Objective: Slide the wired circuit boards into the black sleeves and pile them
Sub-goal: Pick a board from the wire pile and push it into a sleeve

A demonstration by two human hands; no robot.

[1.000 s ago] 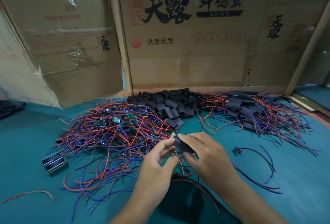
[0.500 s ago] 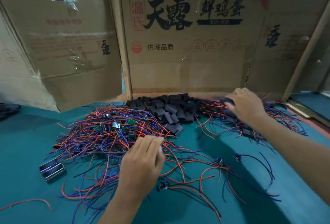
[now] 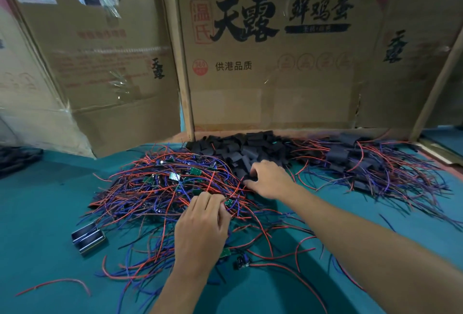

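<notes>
- While the left hand [image 3: 203,228] lies knuckles-up on the tangle of wired circuit boards [image 3: 162,188], its fingertips pinch at a small green board [image 3: 229,202] among red and blue wires.
- Right hand [image 3: 269,179] reaches to the near edge of the heap of black sleeves [image 3: 240,149], thumb and fingers curled around one dark sleeve.
- Sleeved boards sit in a pile [image 3: 370,163] on the right of the teal table [image 3: 50,201].
- Cardboard boxes [image 3: 275,63] stand behind.

Right hand [image 3: 269,179] moved from finished pile to sleeves [image 3: 240,149] (grasping).
</notes>
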